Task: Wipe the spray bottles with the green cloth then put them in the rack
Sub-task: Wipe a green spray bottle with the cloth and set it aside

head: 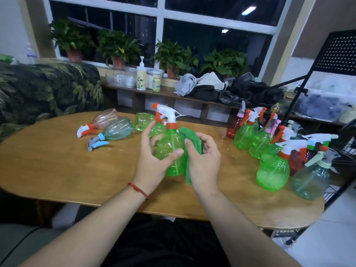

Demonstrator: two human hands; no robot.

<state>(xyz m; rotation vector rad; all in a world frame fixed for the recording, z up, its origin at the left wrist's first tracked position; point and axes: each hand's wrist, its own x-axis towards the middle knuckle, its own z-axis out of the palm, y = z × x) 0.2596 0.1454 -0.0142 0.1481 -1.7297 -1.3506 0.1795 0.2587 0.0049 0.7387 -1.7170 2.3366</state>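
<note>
Potted plants (173,54), pump btl (141,76), clothes pile (204,85), leaf-print sofa (48,87), oval wood table (77,170)

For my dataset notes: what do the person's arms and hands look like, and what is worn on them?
No sleeves show; both arms are bare to the frame edge. The left hand and the right hand wear no gloves. A thin red string bracelet circles the left wrist. The right wrist carries nothing, and no ring is visible.

Upright green spray bottle (169,141), green cloth (188,134) against its right side
</note>
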